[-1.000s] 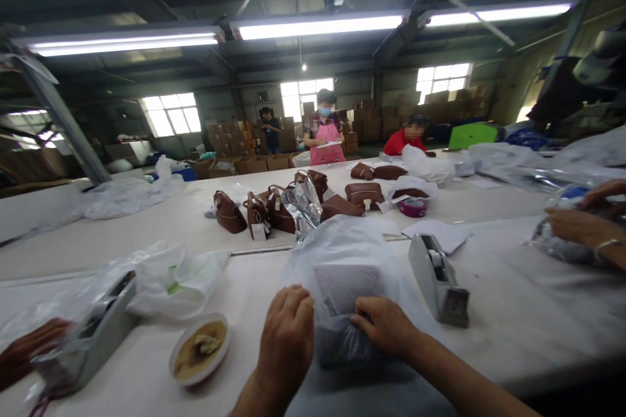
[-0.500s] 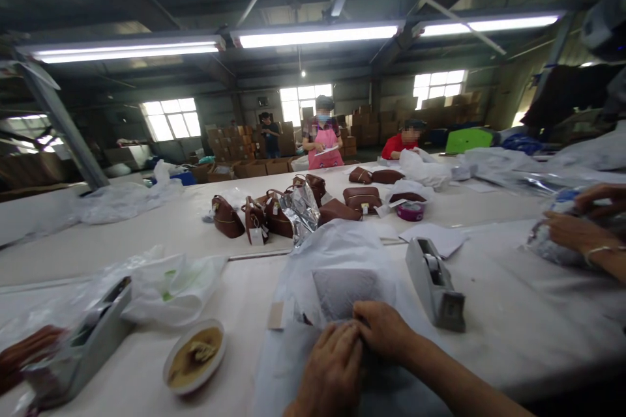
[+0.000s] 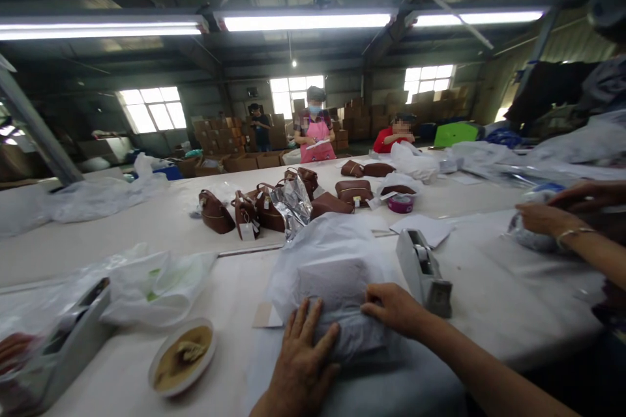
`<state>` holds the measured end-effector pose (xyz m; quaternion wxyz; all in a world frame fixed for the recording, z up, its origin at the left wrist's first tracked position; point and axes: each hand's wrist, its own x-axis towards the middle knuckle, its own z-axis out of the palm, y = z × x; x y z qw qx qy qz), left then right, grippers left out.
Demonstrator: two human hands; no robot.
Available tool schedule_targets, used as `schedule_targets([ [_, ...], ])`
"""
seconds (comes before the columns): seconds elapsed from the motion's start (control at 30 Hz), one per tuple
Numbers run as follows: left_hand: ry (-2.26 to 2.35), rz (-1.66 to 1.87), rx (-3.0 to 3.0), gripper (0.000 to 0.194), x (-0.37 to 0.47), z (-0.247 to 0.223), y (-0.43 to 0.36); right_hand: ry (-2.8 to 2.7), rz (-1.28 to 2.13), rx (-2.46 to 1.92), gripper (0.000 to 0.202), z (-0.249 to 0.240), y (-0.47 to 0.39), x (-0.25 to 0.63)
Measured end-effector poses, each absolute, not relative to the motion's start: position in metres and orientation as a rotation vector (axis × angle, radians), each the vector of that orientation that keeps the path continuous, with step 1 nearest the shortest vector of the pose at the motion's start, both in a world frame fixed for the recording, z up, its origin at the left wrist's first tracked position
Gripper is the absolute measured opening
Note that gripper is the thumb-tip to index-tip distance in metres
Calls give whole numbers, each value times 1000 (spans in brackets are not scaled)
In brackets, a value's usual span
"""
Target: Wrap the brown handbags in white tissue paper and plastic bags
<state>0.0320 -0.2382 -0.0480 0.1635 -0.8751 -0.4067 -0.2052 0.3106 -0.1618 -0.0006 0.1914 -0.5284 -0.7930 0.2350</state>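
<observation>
A grey item [image 3: 335, 277] lies under thin whitish wrapping [image 3: 313, 241] at the table's near edge. Spread fingers of my left hand [image 3: 303, 355] lie flat on the left side of the wrapping. At the item's right side, my right hand [image 3: 391, 306] has its fingers curled in a pinch at the wrapping; what is between them is too small to make out. A pale card [image 3: 263, 315] sticks out at the left of the wrapping. Just beyond my right hand stands a grey tape dispenser [image 3: 424, 267].
Brown handbags [image 3: 267, 208] and crumpled silver foil [image 3: 292, 202] lie ahead. A bowl [image 3: 183, 358] and a second tape dispenser [image 3: 63, 352] are at the left. A co-worker's hands [image 3: 552, 215] handle a wrapped item at the right. Other people are beyond the table.
My left hand has moved left and opened flat, apart from my right hand. The wrapping now covers more of the grey item's near part. The whole view has shifted slightly.
</observation>
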Motion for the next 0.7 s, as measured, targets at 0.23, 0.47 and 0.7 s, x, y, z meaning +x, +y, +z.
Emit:
schedule_targets([
  [0.23, -1194, -618, -2459, 70, 35, -51, -239, -2116, 439, -1570, 14, 6, -160, 339],
  [0.47, -1161, -612, -2441, 66, 35, -49, -237, -2185, 176, -1165, 18, 19, -194, 331],
  [0.7, -1094, -705, -2390, 65, 33, -65, -225, -2018, 258, -1284, 20, 5, -196, 359],
])
